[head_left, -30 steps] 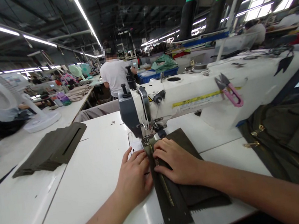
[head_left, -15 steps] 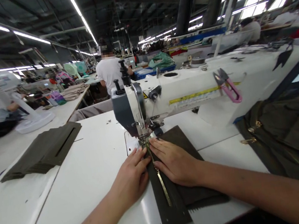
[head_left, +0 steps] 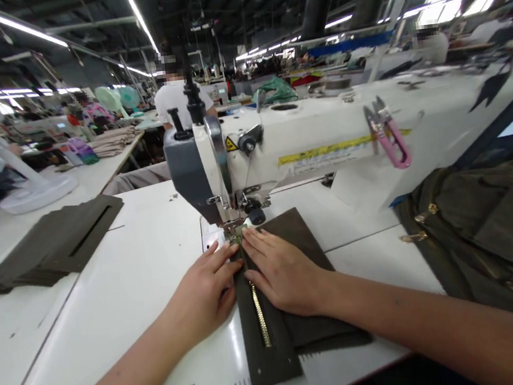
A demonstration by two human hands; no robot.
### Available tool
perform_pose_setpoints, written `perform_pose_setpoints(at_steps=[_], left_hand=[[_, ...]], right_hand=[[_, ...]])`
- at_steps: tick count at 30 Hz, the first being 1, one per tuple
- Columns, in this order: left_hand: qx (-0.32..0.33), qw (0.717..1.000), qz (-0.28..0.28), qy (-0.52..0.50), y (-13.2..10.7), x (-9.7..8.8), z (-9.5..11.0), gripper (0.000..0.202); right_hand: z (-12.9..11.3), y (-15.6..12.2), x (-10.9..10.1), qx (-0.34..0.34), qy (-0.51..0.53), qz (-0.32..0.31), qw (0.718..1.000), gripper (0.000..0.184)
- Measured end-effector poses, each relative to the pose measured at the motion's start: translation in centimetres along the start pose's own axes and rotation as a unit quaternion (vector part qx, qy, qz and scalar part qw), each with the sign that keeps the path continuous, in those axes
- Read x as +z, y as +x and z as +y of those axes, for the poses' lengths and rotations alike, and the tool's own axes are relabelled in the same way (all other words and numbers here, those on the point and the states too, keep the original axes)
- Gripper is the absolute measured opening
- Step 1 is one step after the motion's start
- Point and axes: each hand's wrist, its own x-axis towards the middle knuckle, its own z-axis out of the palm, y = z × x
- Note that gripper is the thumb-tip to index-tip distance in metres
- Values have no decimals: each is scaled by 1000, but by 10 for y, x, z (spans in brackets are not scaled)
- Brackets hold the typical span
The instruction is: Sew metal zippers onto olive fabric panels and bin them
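My left hand [head_left: 205, 289] lies flat with fingers stretched out, on the table beside the left edge of an olive fabric piece [head_left: 299, 326] that carries a brass zipper [head_left: 260, 312]. On the fabric just right of the zipper, my right hand [head_left: 284, 273] presses down flat, fingers extended toward the presser foot [head_left: 233, 229]. Both sets of fingertips sit close to the needle area of the white sewing machine [head_left: 306, 143]. The zipper runs between the two hands toward me.
A stack of olive panels with slots [head_left: 53, 240] lies at the left. Pink thread snips [head_left: 389, 134] hang on the machine arm. Olive bags with brass hardware [head_left: 483, 234] are piled at the right. A fan [head_left: 10, 183] and a person in white [head_left: 176, 103] are behind.
The fabric and zipper have fed further under the presser foot, and both hands have slid forward with them. The camera has dipped and shifted slightly.
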Motion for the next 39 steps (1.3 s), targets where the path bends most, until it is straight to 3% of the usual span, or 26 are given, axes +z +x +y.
perform_pose_setpoints(at_steps=[5, 11, 18, 21, 25, 27, 29, 32, 36, 39], left_hand=[[-13, 1000, -11, 10, 7, -2, -1, 32], [-2, 1000, 21, 12, 7, 1, -2, 29], [-4, 999, 40, -17, -8, 1, 14, 24], [-12, 998, 55, -18, -11, 4, 18, 22], [-35, 998, 52, -17, -9, 3, 17, 23], [-50, 998, 23, -20, -5, -4, 16, 24], [-61, 997, -33, -21, 0, -14, 17, 27], [-108, 988, -112, -13, 8, -27, 21, 24], [-179, 978, -108, 1, 15, -30, 24, 12], [-191, 977, -90, 1, 15, -27, 23, 12]], right_hand=[[10, 5, 5, -27, -2, 17, 999, 47], [18, 9, 3, -47, -14, 15, 999, 44], [-22, -42, -27, -108, 1, 71, 992, 43], [-37, -56, -19, -133, -63, 114, 982, 33], [-42, -53, -8, -138, -86, 139, 977, 31], [-39, -46, -15, -113, -40, 109, 987, 28], [-32, -33, -31, -43, 36, 33, 998, 23], [-18, -5, -60, 77, 137, -86, 984, 24], [-9, 21, -83, 119, 190, -156, 962, 31], [-13, 11, -90, 92, 105, -148, 979, 24]])
